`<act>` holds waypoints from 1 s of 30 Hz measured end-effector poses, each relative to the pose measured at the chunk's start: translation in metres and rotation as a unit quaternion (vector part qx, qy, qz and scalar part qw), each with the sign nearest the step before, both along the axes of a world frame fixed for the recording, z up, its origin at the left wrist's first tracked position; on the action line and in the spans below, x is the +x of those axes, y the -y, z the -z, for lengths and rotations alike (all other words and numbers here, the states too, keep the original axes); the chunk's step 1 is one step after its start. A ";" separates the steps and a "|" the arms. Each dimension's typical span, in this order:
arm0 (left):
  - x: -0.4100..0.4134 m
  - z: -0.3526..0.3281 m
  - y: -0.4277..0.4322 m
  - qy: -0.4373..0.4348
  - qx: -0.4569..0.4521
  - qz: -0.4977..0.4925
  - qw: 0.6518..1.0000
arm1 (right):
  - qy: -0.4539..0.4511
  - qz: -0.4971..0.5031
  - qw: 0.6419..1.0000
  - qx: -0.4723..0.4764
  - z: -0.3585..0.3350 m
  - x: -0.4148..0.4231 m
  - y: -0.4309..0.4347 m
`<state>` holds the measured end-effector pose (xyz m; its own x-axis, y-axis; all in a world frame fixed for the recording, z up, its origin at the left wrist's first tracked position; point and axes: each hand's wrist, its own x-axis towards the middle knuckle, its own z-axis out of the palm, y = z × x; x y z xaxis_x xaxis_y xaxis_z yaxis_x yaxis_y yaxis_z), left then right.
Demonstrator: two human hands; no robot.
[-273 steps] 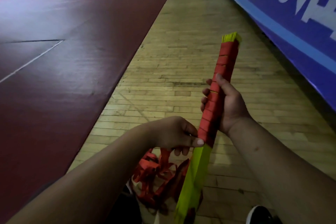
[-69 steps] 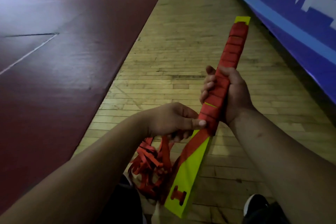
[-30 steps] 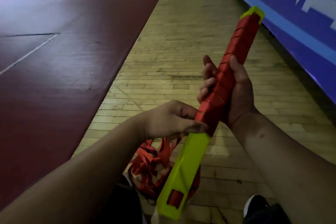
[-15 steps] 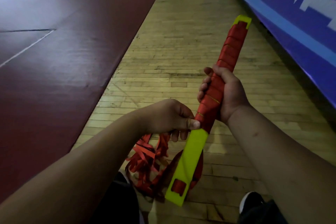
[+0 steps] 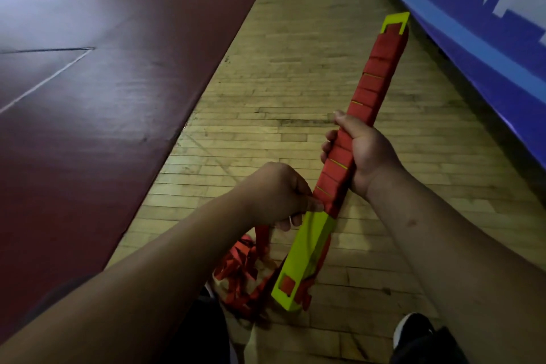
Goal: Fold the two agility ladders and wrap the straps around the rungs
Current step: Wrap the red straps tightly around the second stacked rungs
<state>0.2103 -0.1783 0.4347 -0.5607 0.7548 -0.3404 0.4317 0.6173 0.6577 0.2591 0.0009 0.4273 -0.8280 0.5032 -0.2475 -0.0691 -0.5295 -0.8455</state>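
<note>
Rungs (image 5: 308,257) — a stiff, flat stack of yellow-green plastic slats — slanted from near centre toward the far right above the wooden floor (image 5: 274,89). Soft woven red strap (image 5: 373,80) banded their far part in tight turns. The right hand (image 5: 365,154) curled its fingers (image 5: 328,142) round the wrapped middle; the left hand (image 5: 274,195) pinched the last turn. Loose strap (image 5: 239,269) lay tangled near, on the floor. The stack seemed light and rigid, its bare plastic slick — the webbing likely gave the surest hold.

Strap (image 5: 375,80) wrap farther down the rungs (image 5: 310,248)

sports hall, wooden floor (image 5: 295,91), maroon mat (image 5: 103,83), blue banner (image 5: 472,23)
</note>
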 end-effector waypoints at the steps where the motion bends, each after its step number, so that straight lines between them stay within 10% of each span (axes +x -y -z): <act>1: 0.001 0.000 0.000 -0.004 -0.003 0.008 1.000 | 0.002 0.007 1.000 0.004 0.000 0.000 -0.001; 13: 0.018 0.019 -0.009 -0.144 -0.032 0.057 0.987 | 0.046 0.062 0.997 0.002 0.006 0.002 -0.003; 18: 0.001 0.000 -0.001 0.074 0.050 0.036 0.995 | -0.038 0.015 0.995 -0.087 -0.004 0.008 -0.010; 23: -0.007 -0.006 0.012 0.323 0.185 0.115 0.921 | -0.174 -0.115 0.946 -0.249 -0.017 0.027 -0.006; 30: -0.001 -0.005 0.006 0.314 0.157 0.184 0.918 | -0.168 -0.129 0.959 -0.189 -0.017 0.026 -0.004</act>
